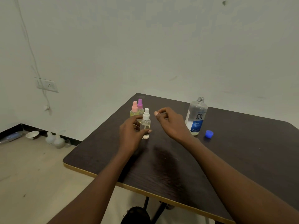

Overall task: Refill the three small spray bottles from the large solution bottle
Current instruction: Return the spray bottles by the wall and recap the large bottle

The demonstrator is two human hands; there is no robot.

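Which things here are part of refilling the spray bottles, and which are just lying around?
For the job: white-capped spray bottle, pink-capped spray bottle, purple-capped spray bottle, large solution bottle, blue cap.
Just lying about: bowl on the floor, plastic jugs beside it, wall socket.

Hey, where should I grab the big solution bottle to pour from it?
Wrap the right hand around the solution bottle at its labelled body, coming from its left. It stands upright, that side is clear, and the narrow neck is open.

Bare room, white wall (161,46), socket (49,85), dark table (178,167)
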